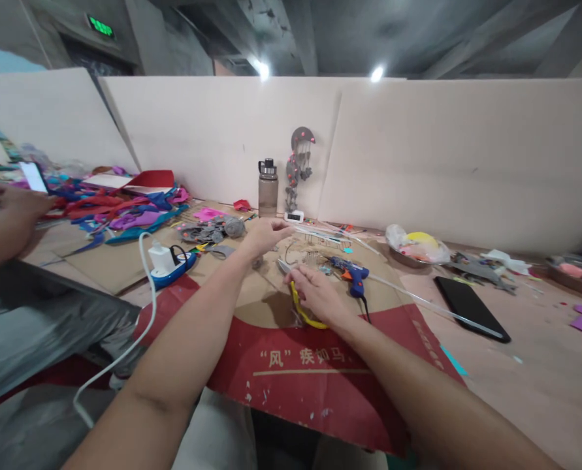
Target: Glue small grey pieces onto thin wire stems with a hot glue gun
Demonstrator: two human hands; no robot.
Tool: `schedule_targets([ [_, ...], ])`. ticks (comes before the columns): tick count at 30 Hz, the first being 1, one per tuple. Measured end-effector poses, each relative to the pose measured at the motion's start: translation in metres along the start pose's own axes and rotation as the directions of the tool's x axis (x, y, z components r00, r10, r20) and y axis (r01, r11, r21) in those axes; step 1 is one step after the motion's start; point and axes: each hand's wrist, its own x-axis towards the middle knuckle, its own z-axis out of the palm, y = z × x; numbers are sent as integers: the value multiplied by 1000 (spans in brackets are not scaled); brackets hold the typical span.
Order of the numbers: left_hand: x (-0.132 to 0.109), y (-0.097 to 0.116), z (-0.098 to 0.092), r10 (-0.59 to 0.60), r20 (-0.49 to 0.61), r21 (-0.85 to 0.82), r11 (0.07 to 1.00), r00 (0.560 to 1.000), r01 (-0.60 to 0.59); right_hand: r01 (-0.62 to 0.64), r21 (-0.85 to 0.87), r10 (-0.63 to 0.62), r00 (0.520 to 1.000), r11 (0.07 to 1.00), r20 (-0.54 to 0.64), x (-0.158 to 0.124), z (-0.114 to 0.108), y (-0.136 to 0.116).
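My left hand (267, 236) reaches over the cardboard, thumb and fingers drawn together in a pinch. Its fingertips meet the near end of some clear thin sticks (323, 233); what lies between them is too small to make out. Lower and to the right, my right hand (313, 290) is closed around a yellow-handled tool (298, 305) with a silvery metal tip (284, 266). Whether it is scissors or pliers I cannot tell. Small bent wire pieces (313, 256) lie just beyond. A blue glue gun (355, 277) rests beside my right hand.
A bottle (268, 192) stands at the back. On the left are a power strip (173, 271) with a white plug, felt scraps (124, 205) and another person's hand (19, 199). To the right lie a black phone (469, 307) and a bowl (411, 258). A long clear rod (418, 299) crosses the table.
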Motion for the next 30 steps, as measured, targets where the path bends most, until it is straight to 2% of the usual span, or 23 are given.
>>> schedule_targets([
  [2,5,-14,-11,-96,-127,353,926,987,136,67,-140,-77,995,988,-70,1,-4,1],
  [3,5,-19,-15,-155,-140,470,859,978,203,81,-218,-97,993,973,-62,0,-4,2],
  [4,4,-22,-18,-250,-102,547,794,963,264,85,-287,-101,994,954,-39,-1,-4,2],
  [7,-2,-28,-22,-462,147,647,713,875,268,96,-412,-96,995,906,20,-5,-1,1],
  [8,-4,-29,-22,-491,205,650,715,847,258,99,-430,-98,995,897,25,-6,0,0],
  [10,-7,-31,-20,-505,230,619,736,832,275,94,-449,-95,995,889,21,-8,0,-1],
  [13,-7,-32,-16,-435,181,411,848,882,334,82,-476,-89,996,876,8,-9,-3,-2],
  [15,-5,-29,-14,-333,141,117,941,932,319,101,-501,-107,994,859,18,-8,-5,-2],
  [16,-4,-26,-13,-284,131,-53,955,950,292,125,-515,-121,992,848,41,-8,-5,-2],
  [19,-3,-16,-10,-172,144,-453,864,975,219,237,-503,-174,970,831,168,-10,-4,-3],
  [22,-5,-6,-9,-82,181,-663,726,980,183,376,-397,-248,908,837,337,-15,-2,-9],
  [24,-7,-2,-8,-23,206,-750,638,978,173,439,-346,-293,868,829,401,-18,-2,-14],
  [25,-8,1,-8,5,221,-780,601,975,174,455,-341,-309,861,823,404,-19,-3,-16],
  [27,-10,4,-9,53,249,-815,551,967,179,442,-362,-325,882,821,341,-19,-5,-18],
  [30,-14,8,-9,119,271,-813,559,955,161,324,-407,-310,945,854,102,-16,-8,-16],
])
